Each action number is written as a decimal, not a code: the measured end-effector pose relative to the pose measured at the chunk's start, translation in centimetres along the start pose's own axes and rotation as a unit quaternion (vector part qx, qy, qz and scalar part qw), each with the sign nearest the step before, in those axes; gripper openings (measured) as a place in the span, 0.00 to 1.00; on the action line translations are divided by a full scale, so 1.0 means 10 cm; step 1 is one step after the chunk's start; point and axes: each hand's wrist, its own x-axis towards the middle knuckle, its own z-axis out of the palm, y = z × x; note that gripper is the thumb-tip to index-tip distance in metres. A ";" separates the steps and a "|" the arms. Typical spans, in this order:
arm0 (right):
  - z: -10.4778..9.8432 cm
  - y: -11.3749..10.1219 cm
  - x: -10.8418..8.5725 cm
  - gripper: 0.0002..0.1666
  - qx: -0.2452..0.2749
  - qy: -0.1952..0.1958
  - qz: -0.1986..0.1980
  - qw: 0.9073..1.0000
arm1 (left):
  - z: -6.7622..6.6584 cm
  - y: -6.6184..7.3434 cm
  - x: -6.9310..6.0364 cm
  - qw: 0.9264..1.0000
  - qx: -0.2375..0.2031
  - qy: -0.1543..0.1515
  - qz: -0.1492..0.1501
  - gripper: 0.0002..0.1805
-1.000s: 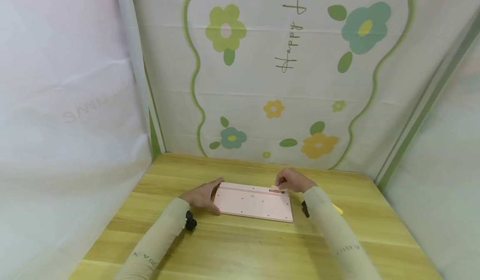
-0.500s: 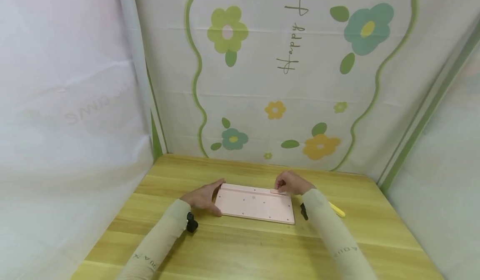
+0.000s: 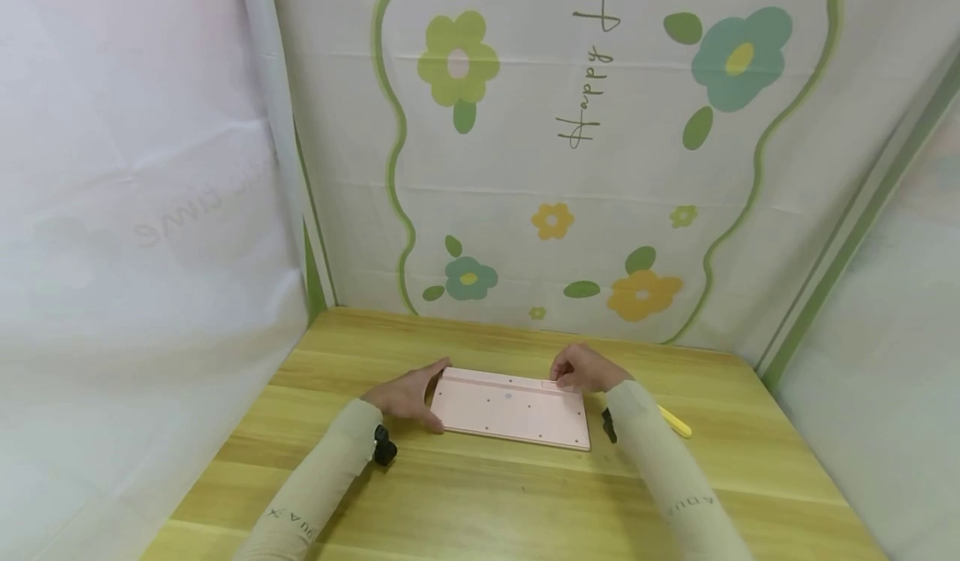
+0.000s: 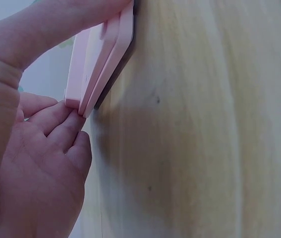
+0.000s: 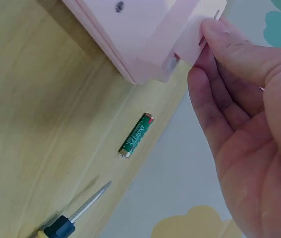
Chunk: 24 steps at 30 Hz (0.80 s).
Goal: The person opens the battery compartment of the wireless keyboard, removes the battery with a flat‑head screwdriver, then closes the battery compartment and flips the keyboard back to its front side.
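Observation:
A pink keyboard (image 3: 480, 415) lies on the table with its screwed underside up. My left hand (image 3: 405, 394) grips its left end, thumb at the near edge and fingers at the far edge. In the left wrist view, that end of the keyboard (image 4: 98, 64) sits between thumb and fingers, tilted by the camera. At the far right corner my right hand (image 3: 588, 368) holds a small pink battery cover (image 3: 551, 384) over the battery compartment. The right wrist view shows the thumb on the cover and the other fingers curled beneath; the fingers partly hide its fit.
A green AA-type battery (image 5: 137, 135) lies on the table beyond the keyboard's right end. Near it is a screwdriver (image 5: 61, 227) with a yellow handle (image 3: 677, 422), partly behind the right sleeve. A flower-printed cloth (image 3: 510, 169) hangs behind the table's back edge.
The battery cover has come down from above the compartment onto it, and the red-marked battery inside is now hidden. The left hand keeps its place on the keyboard.

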 end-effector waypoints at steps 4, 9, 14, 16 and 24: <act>0.04 0.02 -0.03 0.07 -0.010 0.015 -0.019 1.000 | 0.00 -0.01 0.01 1.000 0.007 -0.001 -0.001 0.75; 0.08 0.04 -0.08 0.08 -0.028 0.032 -0.044 0.998 | 0.00 -0.02 0.03 1.000 0.018 -0.003 -0.003 0.75; 0.09 0.00 -0.11 0.09 -0.030 0.035 -0.034 0.998 | -0.01 -0.04 0.03 1.000 0.020 -0.004 -0.004 0.76; 0.09 -0.02 -0.12 0.09 -0.035 0.038 -0.031 0.998 | -0.01 -0.05 0.03 1.000 0.020 -0.004 -0.004 0.76; 0.14 0.01 -0.14 0.07 -0.063 0.052 -0.036 0.996 | 0.00 -0.01 0.01 1.000 0.021 0.003 0.000 0.75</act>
